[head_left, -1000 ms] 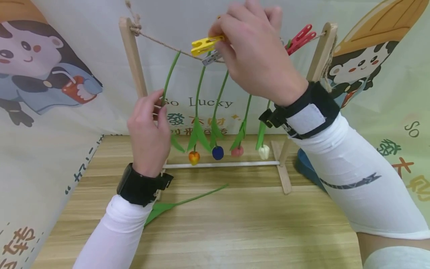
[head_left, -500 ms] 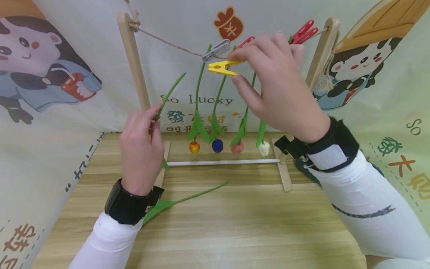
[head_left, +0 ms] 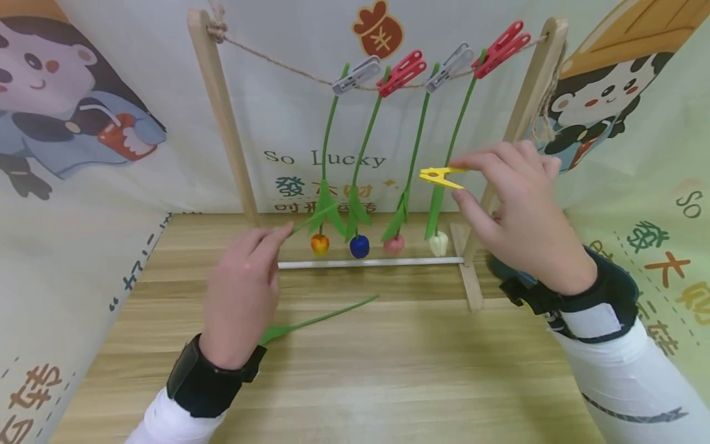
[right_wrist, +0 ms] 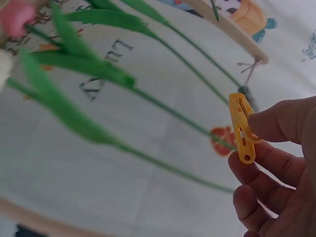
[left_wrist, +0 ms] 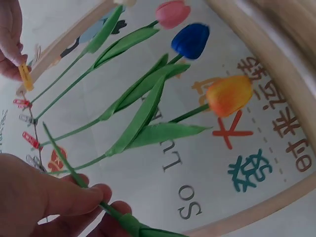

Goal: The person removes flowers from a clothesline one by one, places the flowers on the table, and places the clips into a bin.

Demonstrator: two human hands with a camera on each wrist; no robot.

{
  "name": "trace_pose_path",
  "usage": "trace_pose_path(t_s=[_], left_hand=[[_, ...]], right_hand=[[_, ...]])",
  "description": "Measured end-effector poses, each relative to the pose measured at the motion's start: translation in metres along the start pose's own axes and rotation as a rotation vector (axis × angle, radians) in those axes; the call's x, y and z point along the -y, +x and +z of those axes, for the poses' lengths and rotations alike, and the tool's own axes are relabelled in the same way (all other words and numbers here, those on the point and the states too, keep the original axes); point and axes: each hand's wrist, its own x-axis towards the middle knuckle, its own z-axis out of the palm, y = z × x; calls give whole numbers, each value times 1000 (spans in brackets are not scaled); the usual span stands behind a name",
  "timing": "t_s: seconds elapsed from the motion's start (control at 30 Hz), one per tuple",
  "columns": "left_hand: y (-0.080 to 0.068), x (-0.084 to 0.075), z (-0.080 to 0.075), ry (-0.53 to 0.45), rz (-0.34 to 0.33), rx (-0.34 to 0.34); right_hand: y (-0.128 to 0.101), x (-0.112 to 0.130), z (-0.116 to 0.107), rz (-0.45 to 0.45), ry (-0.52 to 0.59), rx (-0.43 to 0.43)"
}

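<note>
Yellow clothespin [head_left: 440, 177] is being pinched in the right hand [head_left: 516, 209]; the left hand [head_left: 244, 296] is pinching one unclipped green stem [left_wrist: 74, 170]. Four tulips are hanging clipped on the twine [head_left: 277, 61], and another stem [head_left: 322, 317] is lying on the bench [head_left: 388, 370].

On the backdrop cloth [head_left: 294, 80] behind the wooden rack [head_left: 222, 123] we read "So Lucky" [head_left: 324, 159] in dark letters between the rack's posts, with Chinese characters just below it that the hanging tulips partly cover. To the right of the rack we see "SO" [head_left: 688, 203] on the same cloth above orange Chinese characters, and above the rack's string a red pouch [head_left: 379, 37] bears one Chinese character.
</note>
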Motion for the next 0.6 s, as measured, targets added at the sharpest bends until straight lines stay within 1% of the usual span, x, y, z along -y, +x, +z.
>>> trace_pose_path(t_s=[0.13, 0.3, 0.43, 0.5, 0.6], left_hand=[[-13, -2, 8, 35, 26, 100], [-28, -3, 19, 80, 34, 243], [-39, -3, 30, 107, 44, 347], [-44, -3, 37, 110, 47, 399], [-49, -4, 45, 118, 40, 476]], right_hand=[[-29, -21, -1, 83, 4, 19], [-63, -51, -5, 224, -19, 70], [-85, -75, -11, 370, -69, 150], [-96, -87, -13, 449, -90, 205], [-113, -104, -16, 543, -106, 300]])
